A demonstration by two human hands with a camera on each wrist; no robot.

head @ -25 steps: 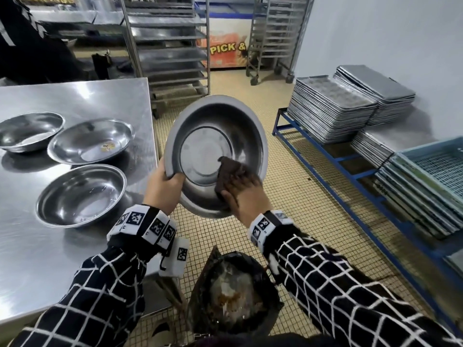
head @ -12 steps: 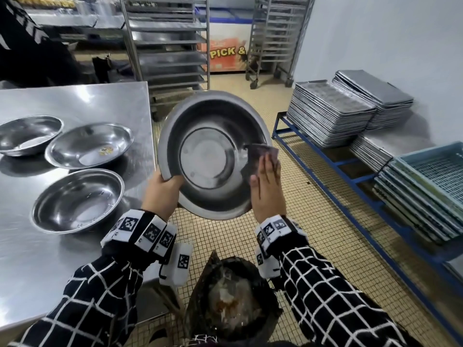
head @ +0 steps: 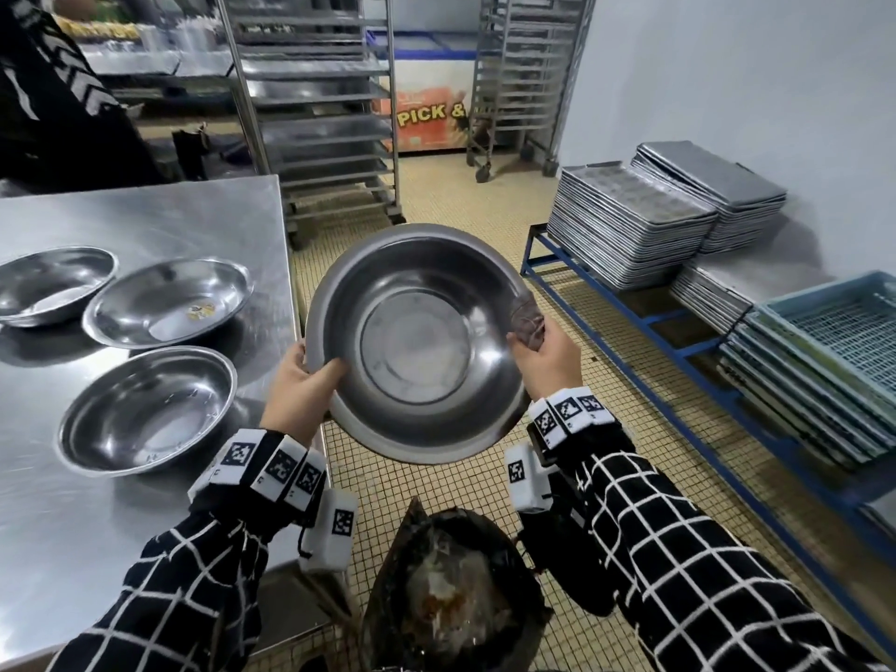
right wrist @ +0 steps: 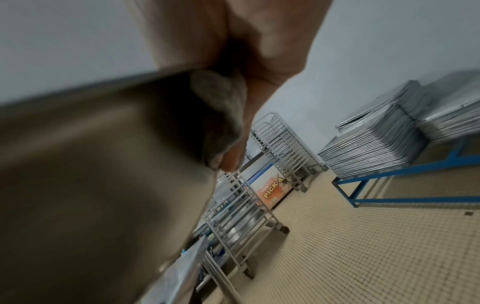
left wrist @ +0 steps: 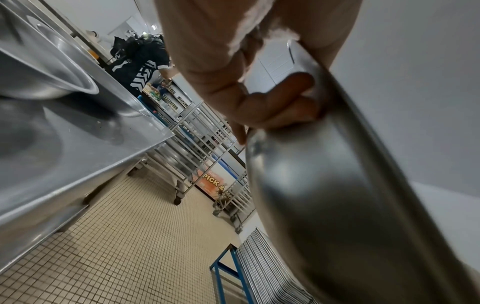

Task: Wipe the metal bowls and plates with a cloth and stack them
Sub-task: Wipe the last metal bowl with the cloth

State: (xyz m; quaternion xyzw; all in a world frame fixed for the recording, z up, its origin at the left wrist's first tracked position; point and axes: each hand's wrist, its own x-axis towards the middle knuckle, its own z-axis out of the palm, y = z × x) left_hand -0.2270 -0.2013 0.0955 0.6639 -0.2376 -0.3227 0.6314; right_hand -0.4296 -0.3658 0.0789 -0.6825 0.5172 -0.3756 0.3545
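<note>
Wiping: cloth moved from bowl floor to right rim; inside prob. done.
L hand: grips left rim.
R hand: pinches cloth on rim.

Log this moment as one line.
left hand: grips round steel bowl rim | right hand: presses dark cloth on rim | phase: wiping

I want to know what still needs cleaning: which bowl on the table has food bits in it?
The middle bowl, farthest from the table's near edge on the right; yellowish scraps lie on its bottom, unlike the other two.
</note>
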